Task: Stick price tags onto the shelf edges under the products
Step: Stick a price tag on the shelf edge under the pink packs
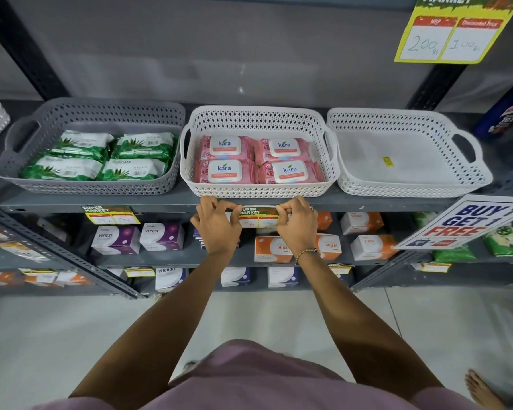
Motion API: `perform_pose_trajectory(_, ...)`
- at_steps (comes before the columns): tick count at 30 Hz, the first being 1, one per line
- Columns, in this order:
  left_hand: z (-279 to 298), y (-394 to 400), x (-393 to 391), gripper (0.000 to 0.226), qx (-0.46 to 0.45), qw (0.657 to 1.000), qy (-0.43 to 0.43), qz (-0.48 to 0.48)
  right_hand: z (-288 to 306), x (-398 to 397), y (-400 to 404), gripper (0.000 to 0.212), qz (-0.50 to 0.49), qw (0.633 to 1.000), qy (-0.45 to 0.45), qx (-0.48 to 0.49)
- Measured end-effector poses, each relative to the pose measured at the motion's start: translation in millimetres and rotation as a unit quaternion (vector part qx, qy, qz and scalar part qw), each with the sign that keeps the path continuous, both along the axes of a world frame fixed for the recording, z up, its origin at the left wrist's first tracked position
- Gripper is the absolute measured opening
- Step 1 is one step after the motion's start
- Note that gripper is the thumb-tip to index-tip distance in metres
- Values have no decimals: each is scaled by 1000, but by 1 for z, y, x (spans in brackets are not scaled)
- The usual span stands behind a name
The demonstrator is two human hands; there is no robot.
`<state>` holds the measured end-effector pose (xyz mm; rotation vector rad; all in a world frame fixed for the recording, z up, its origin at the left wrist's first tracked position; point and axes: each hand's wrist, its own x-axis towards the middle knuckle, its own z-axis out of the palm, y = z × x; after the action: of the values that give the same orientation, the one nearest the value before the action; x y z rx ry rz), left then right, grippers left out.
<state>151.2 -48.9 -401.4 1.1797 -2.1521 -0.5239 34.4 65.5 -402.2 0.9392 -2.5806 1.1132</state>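
Note:
A yellow and green price tag point(258, 216) lies against the grey shelf edge point(166, 207), right under the white basket point(261, 190) of pink wipe packs point(258, 159). My left hand point(216, 224) pinches the tag's left end and my right hand point(298, 221) pinches its right end, fingers curled over the corners. Another price tag point(110, 215) sits stuck on the same shelf edge under the grey basket point(86, 184) of green wipe packs.
An empty white basket point(412, 189) stands to the right on the same shelf. A "buy 1 get 1 free" sign point(468, 221) juts out at the right. Boxes fill the lower shelves. A large price sign point(453, 31) hangs at the top right.

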Motion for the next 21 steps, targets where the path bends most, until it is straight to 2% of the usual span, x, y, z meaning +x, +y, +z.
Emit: perform_pose_trajectory(21, -4, 2, 0, 21, -47, 999, -2, -11, -6, 1, -2, 12, -3, 1000, 13, -21)
